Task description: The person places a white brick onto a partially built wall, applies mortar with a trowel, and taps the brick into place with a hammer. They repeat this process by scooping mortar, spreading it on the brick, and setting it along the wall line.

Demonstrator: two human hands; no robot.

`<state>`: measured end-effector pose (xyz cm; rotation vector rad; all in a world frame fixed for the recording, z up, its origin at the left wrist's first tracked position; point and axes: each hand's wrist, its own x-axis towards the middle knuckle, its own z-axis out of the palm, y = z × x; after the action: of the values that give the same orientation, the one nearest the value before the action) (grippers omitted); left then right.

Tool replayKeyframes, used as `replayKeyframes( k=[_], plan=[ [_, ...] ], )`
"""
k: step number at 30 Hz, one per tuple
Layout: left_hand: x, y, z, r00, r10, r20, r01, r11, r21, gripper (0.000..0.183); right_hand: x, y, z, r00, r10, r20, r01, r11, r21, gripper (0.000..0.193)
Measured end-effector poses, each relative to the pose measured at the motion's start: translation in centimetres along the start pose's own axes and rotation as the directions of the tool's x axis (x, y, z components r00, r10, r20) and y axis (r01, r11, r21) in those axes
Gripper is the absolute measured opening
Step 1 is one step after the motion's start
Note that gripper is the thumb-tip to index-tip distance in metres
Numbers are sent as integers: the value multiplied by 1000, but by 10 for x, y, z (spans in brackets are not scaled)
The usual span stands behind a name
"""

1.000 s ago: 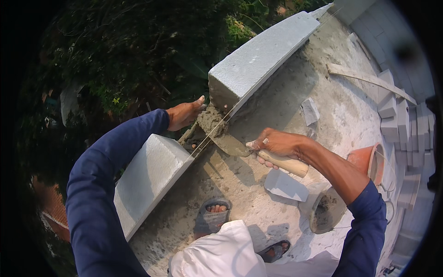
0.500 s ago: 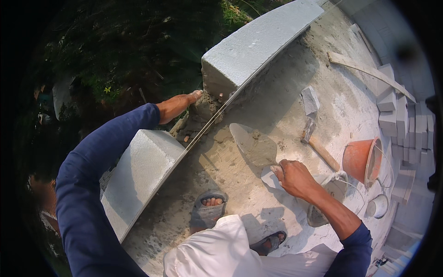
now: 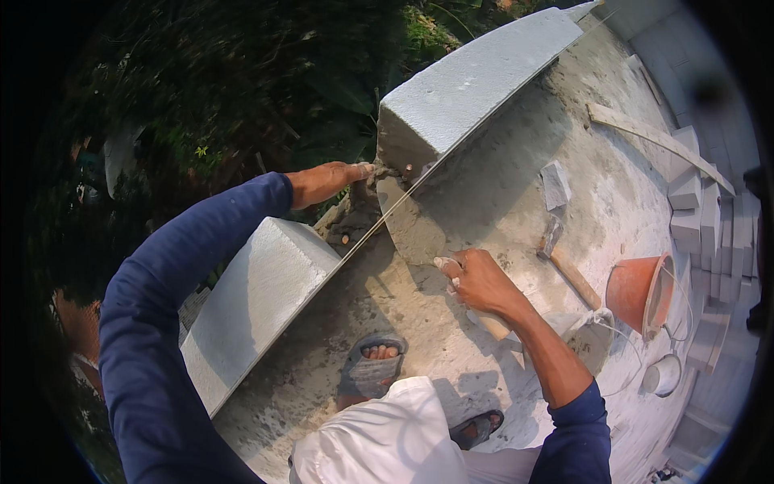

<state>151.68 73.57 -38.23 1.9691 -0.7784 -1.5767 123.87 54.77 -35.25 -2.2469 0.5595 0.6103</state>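
My right hand (image 3: 484, 282) grips a trowel (image 3: 415, 230) by its wooden handle. The blade's tip reaches under a taut string (image 3: 367, 235) to a lump of wet mortar (image 3: 343, 218) in the gap between two pale grey blocks. At the far side of that mortar is my left hand (image 3: 326, 184), fingers stretched out and touching its edge, holding nothing. The nearer block (image 3: 258, 282) lies to the lower left, the farther block (image 3: 476, 81) to the upper right. Upright rod ends poke out of the mortar.
A hammer (image 3: 574, 278) and a broken block piece (image 3: 555, 185) lie on the concrete floor. To the right stand an orange bucket (image 3: 633, 292), a mortar bucket (image 3: 592, 347) partly behind my forearm, and a small white can (image 3: 661, 376). Stacked blocks (image 3: 689, 230) and a plank (image 3: 645, 139) lie beyond. Dark greenery borders the left.
My right hand has moved left and away from me, carrying the trowel blade from the floor side up to the mortar at the string. My left hand stays by the mortar. The view has shifted slightly.
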Motion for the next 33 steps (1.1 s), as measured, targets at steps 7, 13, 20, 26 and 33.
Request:
replayKeyframes(
  k=[7,13,20,26,33],
  plan=[
    [-5,-2,1,990,115,76,-100,977,-187,91,25,-24,-32,972,-90,218,95,995,-12,46],
    [-5,-6,3,996,85,11,-79,962,-260,96,-6,-17,-11,989,-122,89,142,954,-265,38],
    [6,-11,-9,997,77,-22,-80,968,-236,105,-19,12,8,998,-56,-42,46,976,-213,35],
    [2,-18,-22,996,41,-82,-60,969,-242,106,-61,16,58,855,261,449,-497,162,853,33],
    [-8,-11,-16,992,22,-123,-42,986,-163,110,-17,-7,139,938,8,347,-327,-313,892,35]
  ],
)
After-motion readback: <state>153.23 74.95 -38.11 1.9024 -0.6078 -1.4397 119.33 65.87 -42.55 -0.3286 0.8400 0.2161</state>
